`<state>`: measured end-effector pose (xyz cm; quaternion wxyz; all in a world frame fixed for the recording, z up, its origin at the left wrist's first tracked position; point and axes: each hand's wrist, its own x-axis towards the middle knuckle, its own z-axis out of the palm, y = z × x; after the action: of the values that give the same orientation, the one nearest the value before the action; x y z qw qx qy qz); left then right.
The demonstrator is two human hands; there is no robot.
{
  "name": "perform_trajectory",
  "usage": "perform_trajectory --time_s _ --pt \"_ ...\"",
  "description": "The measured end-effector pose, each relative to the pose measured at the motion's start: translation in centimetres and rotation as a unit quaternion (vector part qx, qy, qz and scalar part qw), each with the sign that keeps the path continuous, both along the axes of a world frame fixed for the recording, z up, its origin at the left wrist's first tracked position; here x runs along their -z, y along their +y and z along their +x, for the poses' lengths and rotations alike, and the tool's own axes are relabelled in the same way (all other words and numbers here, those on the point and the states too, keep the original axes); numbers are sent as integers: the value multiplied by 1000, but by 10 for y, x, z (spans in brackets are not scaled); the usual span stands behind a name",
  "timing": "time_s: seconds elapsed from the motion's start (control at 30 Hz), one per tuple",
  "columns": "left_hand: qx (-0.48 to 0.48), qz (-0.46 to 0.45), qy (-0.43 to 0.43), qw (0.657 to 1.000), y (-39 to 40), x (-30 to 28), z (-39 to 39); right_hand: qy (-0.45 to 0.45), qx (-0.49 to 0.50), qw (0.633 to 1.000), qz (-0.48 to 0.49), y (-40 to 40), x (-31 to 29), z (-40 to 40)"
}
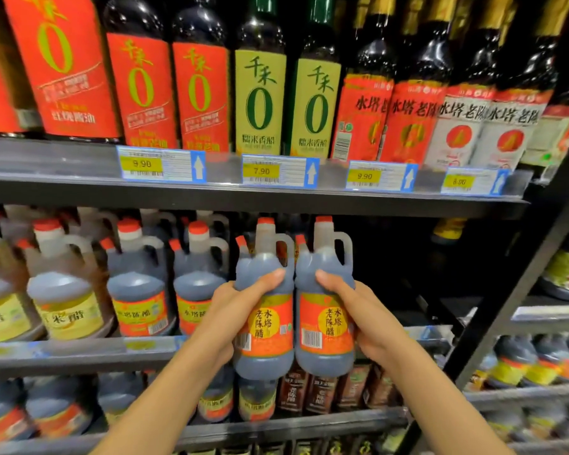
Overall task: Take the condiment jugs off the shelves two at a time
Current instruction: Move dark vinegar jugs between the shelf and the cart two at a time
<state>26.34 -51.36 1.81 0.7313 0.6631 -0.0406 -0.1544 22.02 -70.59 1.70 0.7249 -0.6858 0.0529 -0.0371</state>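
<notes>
Gripping jugs [264, 310] side by side, both hands [235, 310].

Both forearms are bare (no sleeves, watch or rings visible), left hand [240, 310] and right hand [358, 310] ungloved.

both held jugs, left jug [265, 310] and right jug [324, 311], have orange labels reading 水塔老陈醋 with barcodes. top-shelf red bottles [142, 93] and green-label bottles [260, 100] show 千禾 over a big 0, the green ones also 糯米香醋; bottles to the right [411, 123] read 水塔老陈. yellow price tags [141, 164] read 9.90, 7.90, 9.90; the fourth is blurred.
</notes>
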Motion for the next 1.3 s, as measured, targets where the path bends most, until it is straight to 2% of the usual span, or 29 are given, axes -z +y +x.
perform_trajectory --time_s 0.3,0.47,0.6,0.77,1.0,1.3 --pt "-50 -39 -19 998 -24 -9 27 -19 14 999 -49 -19 -10 31" --pt "-97 -14 -82 992 -41 5 50 -50 24 998 -20 -32 0 49" --pt "-123 -33 -133 983 -50 14 61 -88 34 996 -2 -41 17 70" --pt "-107 -53 -150 982 -51 31 75 -86 4 996 -22 -49 34 87" --pt "-106 -20 -156 982 -49 59 89 -58 -15 998 -8 -52 55 101" --pt "-107 -9 -153 982 -47 63 93 -54 -58 996 -52 -55 51 108"
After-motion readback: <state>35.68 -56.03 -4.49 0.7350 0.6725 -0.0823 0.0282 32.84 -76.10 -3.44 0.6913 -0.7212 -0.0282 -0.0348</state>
